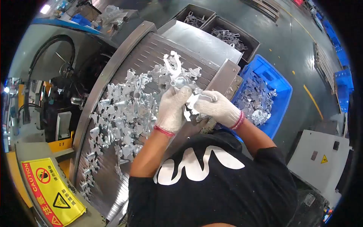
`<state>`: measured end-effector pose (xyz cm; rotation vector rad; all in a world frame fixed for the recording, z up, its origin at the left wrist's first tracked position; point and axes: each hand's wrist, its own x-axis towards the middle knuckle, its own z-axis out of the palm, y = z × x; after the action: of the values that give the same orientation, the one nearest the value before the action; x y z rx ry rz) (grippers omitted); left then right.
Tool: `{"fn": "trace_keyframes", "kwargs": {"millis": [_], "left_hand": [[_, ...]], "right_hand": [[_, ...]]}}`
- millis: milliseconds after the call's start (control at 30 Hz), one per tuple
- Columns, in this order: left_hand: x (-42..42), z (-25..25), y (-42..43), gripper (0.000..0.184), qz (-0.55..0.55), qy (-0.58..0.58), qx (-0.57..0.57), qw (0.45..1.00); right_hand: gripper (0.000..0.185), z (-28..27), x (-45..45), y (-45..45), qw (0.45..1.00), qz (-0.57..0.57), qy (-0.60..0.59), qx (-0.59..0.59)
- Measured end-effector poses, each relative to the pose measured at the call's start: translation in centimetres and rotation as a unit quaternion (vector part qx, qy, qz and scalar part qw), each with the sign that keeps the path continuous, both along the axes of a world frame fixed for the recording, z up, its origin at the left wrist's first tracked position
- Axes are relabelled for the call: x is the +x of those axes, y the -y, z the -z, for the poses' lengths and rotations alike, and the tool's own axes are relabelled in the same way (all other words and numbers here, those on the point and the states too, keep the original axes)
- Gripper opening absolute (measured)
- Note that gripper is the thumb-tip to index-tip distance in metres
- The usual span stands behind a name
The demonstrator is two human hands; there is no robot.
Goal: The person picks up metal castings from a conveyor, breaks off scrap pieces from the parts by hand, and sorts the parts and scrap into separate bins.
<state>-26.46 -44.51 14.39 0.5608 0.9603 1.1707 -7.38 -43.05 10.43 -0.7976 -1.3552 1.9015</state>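
Both of my hands wear off-white knit gloves with pink cuffs and meet over the near right part of a metal conveyor (109,193). Closed around a shiny cast metal part (180,81), my left hand (172,109) has its thumb pressed against it. My right hand (221,108) is closed at the part's lower right side, fingers pinching a thin, jagged silver piece (193,101). Whether the two pieces are joined is hidden by the gloves. A heap of similar silver castings (132,100) spreads over the conveyor to the left of my hands.
A blue bin (286,96) with flat metal scraps stands at the right. Two dark bins (254,47) of castings sit beyond a sheet-metal ledge (200,39). The conveyor's raised rail (107,72) runs along the left, beside machinery and a yellow caution sign (53,193).
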Motion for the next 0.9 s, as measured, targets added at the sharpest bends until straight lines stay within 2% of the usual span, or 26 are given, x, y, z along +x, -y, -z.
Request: {"fn": "trace_keyframes", "kwargs": {"millis": [67, 100, 167, 200, 267, 300, 333, 367, 400, 433, 467, 500, 533, 567, 633, 667, 700, 733, 767, 800, 833, 867, 900], "left_hand": [[0.8, 1.6, -0.2, 0.023, -0.038, -0.064, 0.005, 0.997], [1.0, 2.1, -0.1, 0.018, -0.032, -0.219, 0.044, 0.974], [1.7, 2.5, 0.0, 0.024, -0.04, -0.316, 0.088, 0.944], [2.9, 2.4, -0.2, 0.024, -0.086, -0.444, 0.156, 0.878], [3.1, 4.0, -0.6, 0.022, -0.063, -0.554, 0.306, 0.772], [3.9, 5.3, -1.2, 0.018, -0.07, -0.535, 0.289, 0.791], [4.3, 5.5, -2.0, 0.023, -0.057, -0.503, 0.255, 0.824], [4.5, 4.7, -2.8, 0.026, -0.051, -0.461, 0.247, 0.851], [3.5, 4.3, -3.8, 0.028, -0.02, -0.49, 0.176, 0.853], [2.6, 3.9, -5.6, 0.032, -0.014, -0.352, 0.136, 0.926], [1.4, 2.0, -7.2, 0.03, -0.022, -0.337, 0.092, 0.937], [0.1, 0.3, -8.8, 0.028, -0.026, -0.316, 0.04, 0.948], [-1.3, 0.7, -10.7, 0.023, -0.069, -0.27, 0.131, 0.951], [-1.8, -4.1, -11.1, 0.017, -0.06, -0.376, 0.038, 0.924], [-6.7, 0.4, -15.9, 0.024, -0.032, -0.503, 0.101, 0.858], [-9.1, 3.0, -18.5, 0.028, -0.002, -0.547, 0.113, 0.829], [-9.7, 1.3, -18.3, 0.041, 0.056, -0.641, 0.135, 0.753], [-11.5, 2.8, -20.3, 0.057, 0.154, -0.717, 0.122, 0.668], [-12.0, 3.9, -20.7, 0.066, 0.16, -0.712, 0.063, 0.681], [-12.6, 4.8, -21.2, 0.073, 0.182, -0.749, 0.067, 0.634], [-13.1, 5.9, -21.2, 0.074, 0.175, -0.755, 0.07, 0.629], [-12.6, 4.9, -20.2, 0.073, 0.178, -0.748, 0.045, 0.638], [-12.0, 4.2, -19.0, 0.066, 0.179, -0.751, 0.062, 0.633]], "right_hand": [[0.031, -1.0, -1.0, -0.3, 0.985, -0.018, 0.164, 0.055], [0.019, -2.1, -1.1, 0.4, 0.959, 0.043, 0.197, 0.201], [0.019, -0.2, -1.4, 1.0, 0.92, 0.133, 0.294, 0.223], [0.019, 0.0, -1.3, 2.0, 0.905, 0.191, 0.316, 0.21], [0.019, 1.8, -1.0, 2.3, 0.826, 0.228, 0.421, 0.299], [0.017, 1.4, -0.3, 2.8, 0.821, 0.251, 0.421, 0.293], [0.018, 1.0, 0.6, 3.1, 0.838, 0.261, 0.404, 0.257], [0.026, 1.4, 1.6, 3.5, 0.867, 0.298, 0.305, 0.257], [0.029, 1.4, 2.9, 3.8, 0.888, 0.298, 0.297, 0.183], [0.026, 0.9, 4.3, 4.0, 0.887, 0.323, 0.305, 0.124], [0.022, 4.0, 6.6, 4.0, 0.873, 0.371, 0.296, 0.11], [0.033, 4.6, 8.9, 4.3, 0.847, 0.348, 0.381, 0.126], [0.042, 5.9, 11.2, 4.7, 0.787, 0.3, 0.526, 0.123], [0.051, 7.3, 13.3, 5.0, 0.703, 0.243, 0.659, 0.114], [0.066, 10.1, 16.9, 5.5, 0.646, 0.114, 0.745, 0.12], [0.066, 10.1, 17.5, 5.7, 0.648, 0.1, 0.744, 0.129], [0.066, 10.3, 17.5, 5.3, 0.695, 0.128, 0.695, 0.136], [0.066, 10.6, 16.9, 4.7, 0.738, 0.154, 0.643, 0.137], [0.065, 10.6, 15.8, 3.8, 0.759, 0.175, 0.614, 0.127], [0.057, 9.2, 13.8, 2.7, 0.776, 0.192, 0.583, 0.149], [0.055, 8.0, 11.7, 1.6, 0.794, 0.192, 0.551, 0.167], [0.054, 6.9, 9.7, 0.5, 0.812, 0.195, 0.518, 0.186], [0.053, 5.3, 7.7, -0.5, 0.825, 0.185, 0.501, 0.185]]}}
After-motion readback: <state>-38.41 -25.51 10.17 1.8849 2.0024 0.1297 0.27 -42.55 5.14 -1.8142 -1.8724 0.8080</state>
